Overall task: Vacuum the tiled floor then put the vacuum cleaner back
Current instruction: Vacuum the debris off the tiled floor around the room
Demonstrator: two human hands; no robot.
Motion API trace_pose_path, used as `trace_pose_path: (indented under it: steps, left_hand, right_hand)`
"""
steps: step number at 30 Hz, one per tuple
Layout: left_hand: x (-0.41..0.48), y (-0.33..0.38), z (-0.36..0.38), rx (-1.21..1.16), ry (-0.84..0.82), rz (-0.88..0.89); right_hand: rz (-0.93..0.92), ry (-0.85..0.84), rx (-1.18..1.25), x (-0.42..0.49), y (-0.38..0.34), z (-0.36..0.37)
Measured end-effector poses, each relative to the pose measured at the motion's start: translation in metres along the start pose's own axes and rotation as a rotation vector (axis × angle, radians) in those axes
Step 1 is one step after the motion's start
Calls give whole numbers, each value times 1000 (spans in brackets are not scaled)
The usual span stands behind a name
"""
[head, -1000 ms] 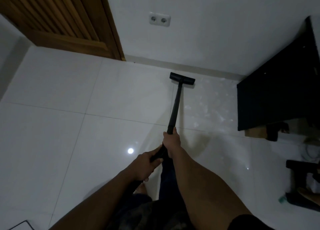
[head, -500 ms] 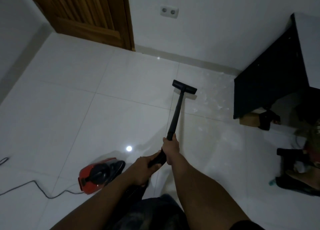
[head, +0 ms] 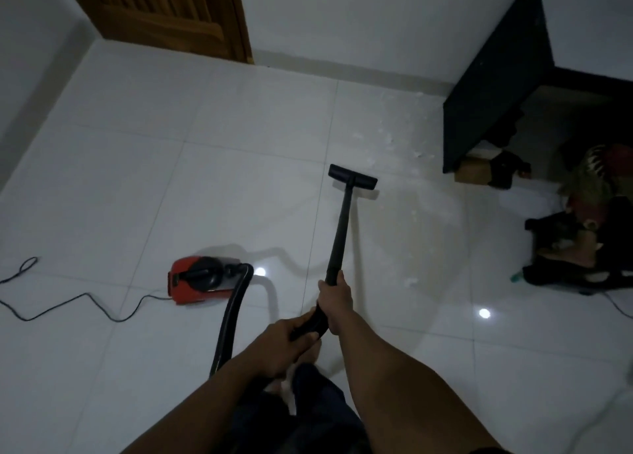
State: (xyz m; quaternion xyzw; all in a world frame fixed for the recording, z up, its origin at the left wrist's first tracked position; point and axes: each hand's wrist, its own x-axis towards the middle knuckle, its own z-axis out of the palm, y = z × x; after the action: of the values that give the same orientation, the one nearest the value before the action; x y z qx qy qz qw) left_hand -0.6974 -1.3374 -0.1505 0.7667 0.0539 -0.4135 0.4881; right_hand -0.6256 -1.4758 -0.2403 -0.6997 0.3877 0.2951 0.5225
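Note:
A black vacuum wand (head: 339, 234) slants from my hands to its flat floor nozzle (head: 352, 176), which rests on the white tiled floor (head: 171, 186). My right hand (head: 336, 299) grips the wand higher up. My left hand (head: 286, 345) holds the handle end just below it. The red and black vacuum body (head: 198, 280) sits on the tiles to my left, and its black hose (head: 231, 320) curves from it back toward me. Pale dust flecks (head: 394, 138) lie on the tiles beyond the nozzle.
A thin power cord (head: 68, 303) snakes across the floor at the left. A wooden door (head: 164, 11) stands at the top left, a dark cabinet (head: 489, 87) at the right. Bags and clutter (head: 589, 234) sit by the right edge. My bare foot (head: 310, 352) shows below my hands.
The nozzle has been drawn back from the wall toward me. My view has pulled away and down, bringing the red vacuum body, its hose and the cord fully into sight.

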Motion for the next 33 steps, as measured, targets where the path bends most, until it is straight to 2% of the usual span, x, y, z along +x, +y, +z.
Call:
trace_pose_path:
  steps: [3,12,18,25,33]
  left_hand:
    - [-34,-26,32,-106,-6,-48]
    - [-157,-130,153,-103,-65,-9]
    - [-230,-173,203,-68,-129,-14]
    - [-266,-205,237,-7,-129,-29]
    - [-278,-217,267,-23,-134,-28]
  right_hand:
    - [-13,9,-20,-27,48,-2]
    - [4,5,17,-139,219,-15]
    - [48,-5,64,-203,308,-14]
    - [91,-27,80,-229,367,-11]
    - [149,-56,99,-239,397,-23]
